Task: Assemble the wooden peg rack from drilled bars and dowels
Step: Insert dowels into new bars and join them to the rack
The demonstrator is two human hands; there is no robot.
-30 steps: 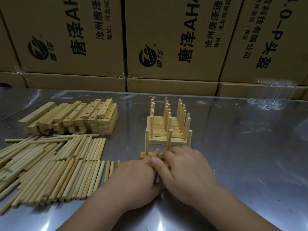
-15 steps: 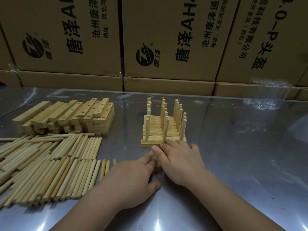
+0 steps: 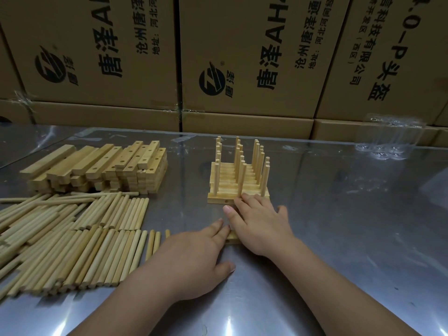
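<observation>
Pale matt wooden dowels [image 3: 72, 243] on glossy metal table [image 3: 339, 226].

A warehouse assembly bench: printed shipping cartons [image 3: 242, 44] stacked beyond the left hand [image 3: 191, 260], steel tabletop [image 3: 351, 226] beneath it, bulk dowels [image 3: 72, 238] and drilled bars [image 3: 97, 166] to its left.

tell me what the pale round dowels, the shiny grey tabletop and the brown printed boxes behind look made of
Pale round dowels: likely bare wood, matt and unvarnished; even tan colour, no gloss.
Shiny grey tabletop: probably polished sheet metal, maybe stainless steel; it mirrors the boxes and shows glare streaks.
Brown printed boxes: seemingly cardboard, matt kraft brown, black print, tape at seams.
</observation>
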